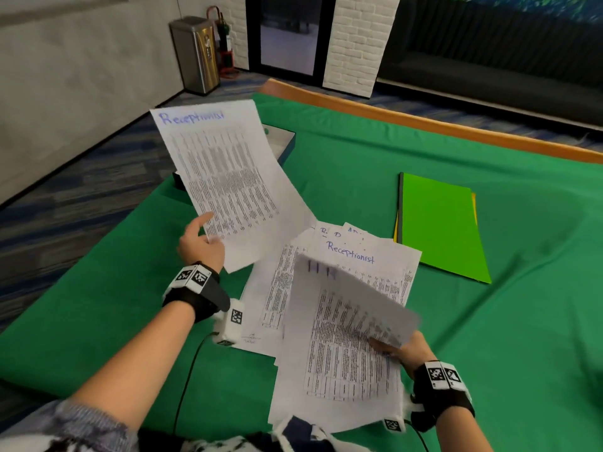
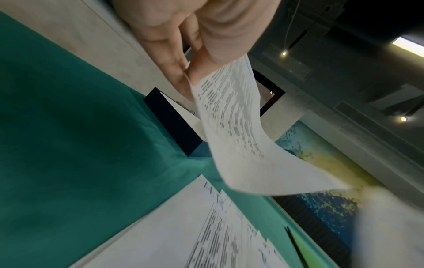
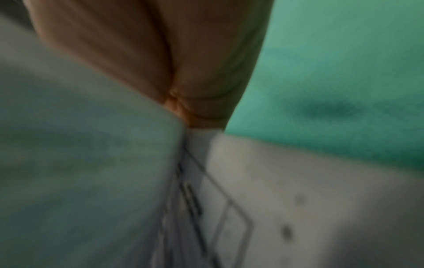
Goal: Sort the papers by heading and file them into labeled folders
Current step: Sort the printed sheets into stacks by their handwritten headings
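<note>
Green cloth (image 1: pixel 375 151): covers the table; taken as the landmark for every place below.
Bin (image 1: pixel 194 53): steel, on the floor beyond the cloth's far-left corner, a red extinguisher just beside it.
Dark box (image 1: pixel 284 148): on the cloth's far-left edge, mostly hidden behind the raised sheet.
Left hand (image 1: pixel 200 244): lifted over the cloth's left part, thumb and fingers pinching the lower corner of one sheet; the left wrist view shows the same pinch (image 2: pixel 183 59).
Raised sheet (image 1: pixel 225 177): headed "Receptionist" in blue handwriting, dense printed table beneath, too small to read; held tilted, clear of the cloth.
Paper pile (image 1: pixel 375 272): fanned loosely at the cloth's middle; top visible heading "Receptionist", other headings behind cut off to a few letters.
Lifted page (image 1: pixel 346 324): near the cloth's near edge, blurred, heading seems to read "HR"; it curls up over the pile and covers part of it.
Right hand (image 1: pixel 399 350): at that page's right edge, fingers curled round it; right wrist view too blurred to add more.
Folders (image 1: pixel 440 223): lime green on top, yellow edges showing underneath, flat on the cloth's right part, just beside the pile; no label legible.
</note>
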`<state>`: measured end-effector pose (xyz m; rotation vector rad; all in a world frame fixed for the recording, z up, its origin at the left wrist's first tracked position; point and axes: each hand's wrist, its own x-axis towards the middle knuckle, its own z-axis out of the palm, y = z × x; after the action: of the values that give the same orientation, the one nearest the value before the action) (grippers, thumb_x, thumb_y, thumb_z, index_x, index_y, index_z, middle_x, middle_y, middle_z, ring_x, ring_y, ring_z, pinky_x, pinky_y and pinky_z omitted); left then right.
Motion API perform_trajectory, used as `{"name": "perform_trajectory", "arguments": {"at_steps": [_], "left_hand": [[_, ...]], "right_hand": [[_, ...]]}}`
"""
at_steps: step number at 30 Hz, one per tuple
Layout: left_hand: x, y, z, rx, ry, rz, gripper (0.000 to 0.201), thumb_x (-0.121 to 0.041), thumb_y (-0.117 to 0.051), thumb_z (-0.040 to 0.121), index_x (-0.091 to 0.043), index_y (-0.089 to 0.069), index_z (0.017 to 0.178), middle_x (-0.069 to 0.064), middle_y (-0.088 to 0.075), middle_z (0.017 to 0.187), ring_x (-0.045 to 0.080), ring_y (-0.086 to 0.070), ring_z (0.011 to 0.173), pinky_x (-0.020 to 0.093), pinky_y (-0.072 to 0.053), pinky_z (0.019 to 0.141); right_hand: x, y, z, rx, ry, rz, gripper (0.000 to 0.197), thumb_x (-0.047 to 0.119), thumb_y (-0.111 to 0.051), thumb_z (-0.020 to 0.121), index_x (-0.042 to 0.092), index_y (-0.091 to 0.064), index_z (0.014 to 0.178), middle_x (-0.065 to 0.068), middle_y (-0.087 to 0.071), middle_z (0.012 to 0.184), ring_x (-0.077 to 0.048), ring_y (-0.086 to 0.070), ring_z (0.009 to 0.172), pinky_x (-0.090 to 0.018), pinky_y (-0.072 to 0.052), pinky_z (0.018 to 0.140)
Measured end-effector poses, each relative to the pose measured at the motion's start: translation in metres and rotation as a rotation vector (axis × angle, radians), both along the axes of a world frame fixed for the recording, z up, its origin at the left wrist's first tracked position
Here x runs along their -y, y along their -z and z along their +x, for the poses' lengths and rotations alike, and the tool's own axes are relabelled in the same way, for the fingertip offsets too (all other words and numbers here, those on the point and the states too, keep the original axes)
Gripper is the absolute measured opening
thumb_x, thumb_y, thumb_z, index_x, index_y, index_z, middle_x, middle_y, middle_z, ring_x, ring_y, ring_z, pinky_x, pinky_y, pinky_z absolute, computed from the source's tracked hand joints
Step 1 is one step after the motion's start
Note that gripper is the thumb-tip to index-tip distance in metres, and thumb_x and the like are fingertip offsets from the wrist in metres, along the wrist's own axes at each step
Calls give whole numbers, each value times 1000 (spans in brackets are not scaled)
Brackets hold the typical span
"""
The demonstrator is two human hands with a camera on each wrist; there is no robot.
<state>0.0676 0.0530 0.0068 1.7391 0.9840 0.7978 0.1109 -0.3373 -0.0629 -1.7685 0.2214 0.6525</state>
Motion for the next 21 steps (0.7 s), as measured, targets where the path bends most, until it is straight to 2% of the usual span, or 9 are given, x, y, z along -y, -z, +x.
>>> {"name": "perform_trajectory", "arguments": {"at_steps": [4,8,11,13,15,17,18,19,21], "left_hand": [[10,-19,20,137,164,-41,55,13,-60,76,-23,-61,117,0,-62,119,20,-66,82,30,-57,72],[50,-19,25,193,426,-93,51,13,-61,78,-24,-61,113,-4,-57,126,21,-66,95,27,-55,82],[78,-1,16,89,611,-99,54,6,-67,76,-25,-57,119,-3,-47,137,18,-59,107,15,-49,83],[91,14,7,-60,711,-36,65,-1,-75,71,-25,-52,127,-10,-40,136,11,-48,115,20,-43,95],[96,28,1,-214,801,57,78,-12,-82,64,-22,-46,132,-6,-38,138,13,-42,122,26,-36,103],[97,37,-3,-297,866,120,80,-11,-82,63,-15,-43,133,2,-37,140,18,-40,125,23,-30,104],[98,42,-4,-307,877,158,76,-6,-79,66,-12,-43,132,5,-38,140,19,-42,125,18,-28,102],[98,44,-5,-308,874,211,71,1,-72,70,-11,-42,132,7,-38,139,20,-43,124,14,-27,101],[99,50,-9,-297,865,286,66,14,-58,72,-11,-43,131,6,-41,137,19,-46,122,17,-29,106]], "right_hand": [[6,-3,-2,-86,102,123,37,-24,-59,67,5,-61,43,-17,-60,55,-31,-60,45,-29,-50,39],[3,-9,-4,-40,28,169,26,13,-91,37,10,-66,44,-18,-62,61,-21,-61,45,-26,-50,42],[7,-4,-1,-79,34,235,37,26,-95,24,13,-70,48,-15,-66,64,-20,-63,47,-25,-51,43],[10,-5,-2,-144,58,298,55,32,-94,5,12,-72,51,-14,-68,62,-25,-64,48,-29,-53,42],[11,-7,-2,-169,71,377,59,28,-94,2,11,-73,54,-16,-69,64,-28,-64,48,-32,-53,41],[7,-16,-6,-163,95,369,44,19,-96,20,10,-74,57,-17,-68,65,-28,-63,48,-32,-53,41],[5,-18,-8,-153,135,378,24,6,-91,44,8,-73,60,-16,-68,66,-27,-63,50,-30,-52,43],[5,-15,-9,-102,169,351,11,-3,-75,70,6,-72,65,-16,-68,70,-26,-63,57,-29,-53,51],[2,-13,-7,-18,177,216,18,-4,-58,84,8,-68,74,-12,-68,86,-26,-62,85,-32,-47,78]]}}
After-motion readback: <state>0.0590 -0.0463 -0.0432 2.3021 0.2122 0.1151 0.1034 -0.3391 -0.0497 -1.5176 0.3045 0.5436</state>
